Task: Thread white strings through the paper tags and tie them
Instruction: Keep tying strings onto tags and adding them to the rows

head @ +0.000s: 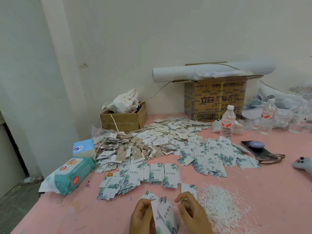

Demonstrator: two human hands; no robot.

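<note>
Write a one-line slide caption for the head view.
Left hand grips leaf-printed paper tags over pink table; right hand alongside, white strings nearby.

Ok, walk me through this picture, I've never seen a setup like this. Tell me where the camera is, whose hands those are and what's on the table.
There is no machine here. One wide-angle camera sits on a person's head and looks down, so the two hands at the bottom edge are that person's own. The left hand grips a few leaf-printed tags. The right hand is beside them with curled fingers, perhaps pinching a string, but that is too thin to tell.

On the pink table lie a tangle of white strings to the right, a wide spread of loose tags, and farther back a heap of strung tags. Around them are a wipes pack, a water bottle, a phone and a cardboard box.
</note>
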